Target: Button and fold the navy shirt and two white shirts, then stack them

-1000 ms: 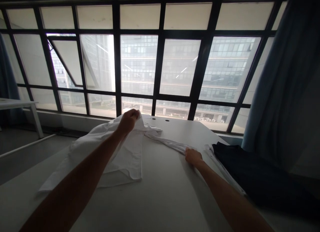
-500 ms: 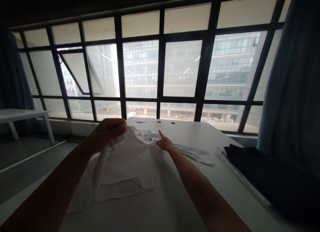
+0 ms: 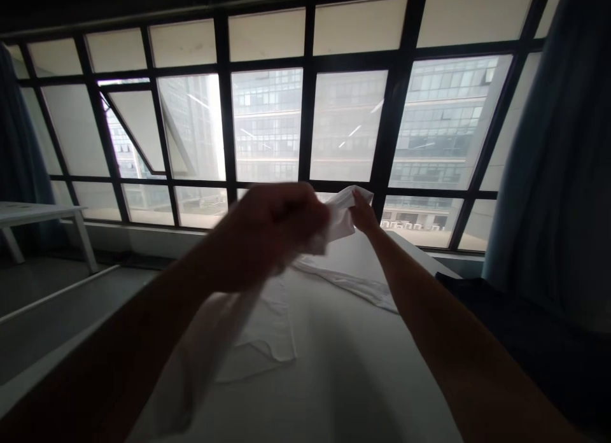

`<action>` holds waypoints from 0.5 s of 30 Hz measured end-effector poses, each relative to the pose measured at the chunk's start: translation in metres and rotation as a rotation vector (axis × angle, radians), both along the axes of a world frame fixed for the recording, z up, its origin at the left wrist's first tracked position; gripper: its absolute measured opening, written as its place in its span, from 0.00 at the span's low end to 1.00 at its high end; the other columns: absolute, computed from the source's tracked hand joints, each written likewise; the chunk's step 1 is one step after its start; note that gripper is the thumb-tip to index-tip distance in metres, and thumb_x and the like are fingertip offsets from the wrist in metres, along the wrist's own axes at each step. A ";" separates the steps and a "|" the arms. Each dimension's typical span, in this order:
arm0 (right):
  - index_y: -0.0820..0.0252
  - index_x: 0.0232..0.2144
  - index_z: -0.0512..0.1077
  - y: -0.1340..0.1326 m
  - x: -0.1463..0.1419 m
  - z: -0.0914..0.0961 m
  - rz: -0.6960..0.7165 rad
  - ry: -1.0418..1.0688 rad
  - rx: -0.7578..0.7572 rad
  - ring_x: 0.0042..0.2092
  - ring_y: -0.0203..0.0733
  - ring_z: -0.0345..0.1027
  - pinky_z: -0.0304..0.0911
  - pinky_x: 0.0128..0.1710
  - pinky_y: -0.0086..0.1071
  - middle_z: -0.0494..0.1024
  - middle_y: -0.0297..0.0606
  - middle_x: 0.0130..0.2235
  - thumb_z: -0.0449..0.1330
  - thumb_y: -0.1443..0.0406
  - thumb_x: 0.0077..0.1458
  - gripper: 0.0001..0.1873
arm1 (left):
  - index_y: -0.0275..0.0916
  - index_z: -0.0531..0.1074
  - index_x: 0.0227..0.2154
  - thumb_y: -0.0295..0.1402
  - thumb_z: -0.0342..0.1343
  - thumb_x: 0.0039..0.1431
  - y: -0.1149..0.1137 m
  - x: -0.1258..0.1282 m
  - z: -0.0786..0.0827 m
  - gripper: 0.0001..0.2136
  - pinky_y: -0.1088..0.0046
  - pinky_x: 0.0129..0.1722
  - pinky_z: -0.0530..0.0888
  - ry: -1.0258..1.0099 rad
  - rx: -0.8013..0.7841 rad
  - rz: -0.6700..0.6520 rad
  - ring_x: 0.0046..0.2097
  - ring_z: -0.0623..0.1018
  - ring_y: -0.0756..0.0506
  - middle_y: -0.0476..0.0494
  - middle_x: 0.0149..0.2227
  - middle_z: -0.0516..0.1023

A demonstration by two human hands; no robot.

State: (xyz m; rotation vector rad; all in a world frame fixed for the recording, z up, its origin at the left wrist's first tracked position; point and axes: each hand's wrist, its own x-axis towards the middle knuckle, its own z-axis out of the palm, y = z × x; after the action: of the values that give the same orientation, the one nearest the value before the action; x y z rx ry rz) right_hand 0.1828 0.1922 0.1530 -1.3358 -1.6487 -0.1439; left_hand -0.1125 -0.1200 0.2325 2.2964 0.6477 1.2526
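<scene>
A thin white shirt point(image 3: 262, 354) lies partly on the white table point(image 3: 353, 366), its curved hem flat near the middle. My left hand point(image 3: 281, 230), smeared by motion, is closed around a bunched part of the shirt in front of me. Farther off and to the right, my right hand point(image 3: 363, 215) pinches another edge of the same cloth. Between the two hands the fabric is raised above the table. A long, narrow stretch of the shirt, like a sleeve, rests on the tabletop below my right hand. My left forearm hides some of the cloth.
Dark folded clothing point(image 3: 515, 322) lies at the table's right side, partly behind my right forearm. Another white table point(image 3: 38, 212) stands at the far left. Ahead is a wide window point(image 3: 267, 125) with one tilted pane, and a blue curtain point(image 3: 529, 175) hangs at the right.
Both hands have risen and moved right, lifting the upper part of the shirt off the table. My right hand, earlier low with its index finger extended, now pinches the cloth.
</scene>
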 end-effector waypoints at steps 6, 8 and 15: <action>0.66 0.68 0.48 -0.049 0.138 -0.010 -0.229 -0.077 -0.034 0.66 0.54 0.51 0.51 0.64 0.49 0.56 0.51 0.67 0.48 0.61 0.59 0.37 | 0.36 0.71 0.28 0.35 0.54 0.64 0.001 0.109 -0.085 0.11 0.78 0.32 0.69 0.478 -0.263 -0.307 0.29 0.70 0.53 0.52 0.24 0.70; 0.66 0.69 0.42 -0.069 0.177 -0.017 -0.350 -0.136 -0.119 0.66 0.55 0.50 0.51 0.63 0.49 0.54 0.53 0.67 0.50 0.58 0.59 0.41 | 0.36 0.73 0.32 0.38 0.54 0.63 0.004 0.136 -0.121 0.10 0.75 0.35 0.70 0.511 -0.388 -0.323 0.30 0.72 0.51 0.52 0.24 0.71; 0.82 0.67 0.41 -0.126 0.279 -0.072 -0.880 -0.198 -0.425 0.68 0.63 0.43 0.50 0.59 0.53 0.49 0.78 0.64 0.58 0.57 0.54 0.49 | 0.35 0.71 0.45 0.45 0.55 0.61 0.064 0.152 -0.196 0.18 0.69 0.41 0.75 0.373 -0.670 -0.707 0.36 0.79 0.48 0.37 0.42 0.80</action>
State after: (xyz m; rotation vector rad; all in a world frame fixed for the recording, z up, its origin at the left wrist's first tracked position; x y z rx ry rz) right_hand 0.4617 0.0661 0.0813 -2.3755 -1.1630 -0.4720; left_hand 0.0394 -0.0561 0.0367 1.9007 0.2518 0.2235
